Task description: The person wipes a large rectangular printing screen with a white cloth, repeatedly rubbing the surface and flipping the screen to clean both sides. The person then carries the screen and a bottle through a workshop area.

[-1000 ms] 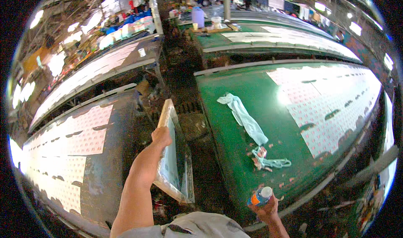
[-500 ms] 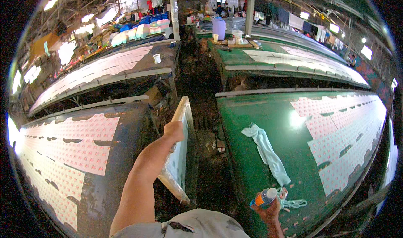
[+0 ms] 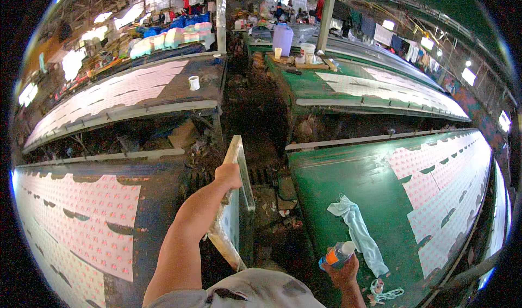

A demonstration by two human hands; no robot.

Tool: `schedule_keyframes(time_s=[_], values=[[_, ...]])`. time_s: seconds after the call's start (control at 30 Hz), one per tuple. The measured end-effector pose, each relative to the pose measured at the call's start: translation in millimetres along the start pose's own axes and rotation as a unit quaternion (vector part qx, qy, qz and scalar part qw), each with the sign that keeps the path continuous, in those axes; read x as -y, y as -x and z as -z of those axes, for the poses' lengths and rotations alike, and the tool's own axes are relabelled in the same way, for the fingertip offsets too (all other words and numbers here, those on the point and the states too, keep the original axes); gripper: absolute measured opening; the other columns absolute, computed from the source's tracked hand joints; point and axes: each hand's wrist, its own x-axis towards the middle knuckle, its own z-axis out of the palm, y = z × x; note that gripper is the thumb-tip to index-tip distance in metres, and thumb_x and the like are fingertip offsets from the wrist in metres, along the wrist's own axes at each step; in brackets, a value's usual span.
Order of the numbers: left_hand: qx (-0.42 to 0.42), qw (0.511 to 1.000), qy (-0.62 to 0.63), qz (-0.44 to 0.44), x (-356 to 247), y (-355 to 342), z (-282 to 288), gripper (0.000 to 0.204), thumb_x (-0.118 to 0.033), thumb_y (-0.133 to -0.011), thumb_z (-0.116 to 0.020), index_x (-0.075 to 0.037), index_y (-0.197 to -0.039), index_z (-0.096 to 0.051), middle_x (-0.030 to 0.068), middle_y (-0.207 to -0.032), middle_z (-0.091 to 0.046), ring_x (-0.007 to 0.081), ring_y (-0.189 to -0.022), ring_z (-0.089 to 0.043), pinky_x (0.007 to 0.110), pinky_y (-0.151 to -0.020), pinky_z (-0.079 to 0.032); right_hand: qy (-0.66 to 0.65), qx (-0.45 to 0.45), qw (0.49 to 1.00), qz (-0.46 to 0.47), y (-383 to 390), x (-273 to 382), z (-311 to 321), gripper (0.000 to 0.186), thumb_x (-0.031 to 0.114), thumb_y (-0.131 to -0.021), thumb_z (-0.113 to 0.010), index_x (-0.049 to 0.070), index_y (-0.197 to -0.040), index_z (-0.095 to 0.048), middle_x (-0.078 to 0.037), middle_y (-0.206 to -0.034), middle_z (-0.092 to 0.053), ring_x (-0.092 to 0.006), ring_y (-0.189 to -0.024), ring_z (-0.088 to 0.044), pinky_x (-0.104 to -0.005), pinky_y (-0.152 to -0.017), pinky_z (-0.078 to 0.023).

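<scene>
My left hand [image 3: 228, 176] is closed on the upper edge of a printing screen [image 3: 221, 232], a worn wooden frame with pale mesh. The screen stands on edge, tilted, over the gap between two long tables. My right hand [image 3: 346, 274] is wrapped round a small bottle [image 3: 332, 257] with an orange label and a whitish cap. It holds the bottle aslant above the green table [image 3: 310, 183]. Just right of the bottle, a pale blue-green cloth [image 3: 359, 232] lies stretched out on that table. A tangle of light cord [image 3: 386, 293] lies nearer to me.
Printed fabric pieces with red motifs cover part of the dark left table [image 3: 155, 199] and the green one. Beyond stand two more tables, with a white cup [image 3: 194, 83], a purple container [image 3: 282, 38] and a white bucket [image 3: 307, 51]. A littered aisle [image 3: 272, 199] runs between.
My view has shifted forward, so the tables sit lower in it. The bottle in my right hand has moved from the cloth's near end to beside it. Both hands keep their holds.
</scene>
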Motion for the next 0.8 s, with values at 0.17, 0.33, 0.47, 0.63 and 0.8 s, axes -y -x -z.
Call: schedule_keyframes(time_s=[0.17, 0.33, 0.47, 0.63, 0.8], values=[[0.067, 0.997, -0.036, 0.002, 4.5, -85.9, 4.4, 0.034, -0.020, -0.077, -0.080, -0.006, -0.109, -0.079, 0.0188, -0.108, -0.080, 0.0379, -0.104, -0.078, 0.050, -0.087, -0.064, -0.076, -0.039, 0.996, 0.027, -91.2, -32.2, -29.6, 0.067, 0.015, -0.075, -0.098, 0.007, -0.130, -0.061, -0.007, -0.118, -0.076, -0.0232, -0.105, -0.074, -0.0401, -0.093, -0.062], [0.052, 0.995, -0.083, -0.020, 13.6, -190.1, 18.1, 0.030, -0.022, -0.079, -0.079, -0.006, -0.104, -0.079, 0.0194, -0.109, -0.080, 0.0383, -0.104, -0.078, 0.051, -0.087, -0.064, -0.174, -0.061, 0.982, -0.053, -217.4, -37.1, -62.9, 0.069, 0.013, -0.070, -0.100, 0.008, -0.128, -0.064, -0.006, -0.118, -0.075, -0.0205, -0.107, -0.073, -0.0392, -0.096, -0.061], [0.021, 0.996, -0.087, -0.017, 12.6, -273.0, 56.6, 0.031, -0.021, -0.077, -0.078, -0.005, -0.103, -0.079, 0.0185, -0.109, -0.080, 0.0376, -0.103, -0.079, 0.050, -0.086, -0.064, -0.100, -0.037, 0.994, 0.007, -311.6, -33.9, -71.3, 0.069, 0.008, -0.072, -0.097, 0.007, -0.131, -0.061, -0.007, -0.120, -0.076, -0.0210, -0.109, -0.073, -0.0396, -0.099, -0.059], [0.024, 0.995, -0.095, 0.004, 13.4, -358.0, 122.3, 0.032, -0.019, -0.075, -0.078, -0.006, -0.104, -0.079, 0.0185, -0.106, -0.080, 0.0377, -0.102, -0.079, 0.049, -0.086, -0.063, -0.070, -0.034, 0.996, 0.033, -408.1, -12.0, -71.7, 0.073, 0.015, -0.068, -0.102, 0.007, -0.129, -0.063, -0.007, -0.116, -0.077, -0.0209, -0.106, -0.074, -0.0390, -0.099, -0.059], [-0.049, 0.996, -0.064, 0.021, 25.5, -437.6, 165.1, 0.029, -0.018, -0.076, -0.078, -0.006, -0.102, -0.080, 0.0200, -0.106, -0.080, 0.0385, -0.101, -0.079, 0.050, -0.086, -0.063, -0.138, -0.087, 0.987, 0.009, -470.9, -27.5, -94.7, 0.072, 0.012, -0.068, -0.100, 0.007, -0.129, -0.063, -0.006, -0.117, -0.076, -0.0216, -0.106, -0.073, -0.0392, -0.098, -0.060]])
